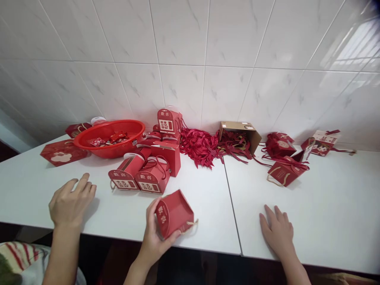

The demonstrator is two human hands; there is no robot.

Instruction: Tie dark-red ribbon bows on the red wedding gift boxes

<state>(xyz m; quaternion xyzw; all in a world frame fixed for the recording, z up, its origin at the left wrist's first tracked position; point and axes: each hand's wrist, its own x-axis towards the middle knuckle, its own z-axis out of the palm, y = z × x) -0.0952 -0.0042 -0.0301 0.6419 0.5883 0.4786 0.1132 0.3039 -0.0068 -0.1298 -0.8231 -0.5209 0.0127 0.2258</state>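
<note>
My left hand (pixel 157 237) is wrapped round a small red gift box (pixel 177 211) with a twisted cord handle, held tilted above the table's front edge. My right hand (pixel 277 229) lies flat on the white table, fingers spread, with nothing in it. Just beyond the held box stand several red gift boxes (pixel 152 178) with white printed panels and cord handles. A heap of dark red ribbons (pixel 200 144) lies farther back. Nearest to my right hand is a red box with a ribbon (pixel 286 172).
A co-worker's hand (pixel 73 202) hovers over the table (pixel 208 206) at the left. Behind it are a red plastic basin (pixel 118 148) with small packets and a red bag (pixel 63 152). An open cardboard box (pixel 253 138) of ribbons stands against the tiled wall (pixel 184 87).
</note>
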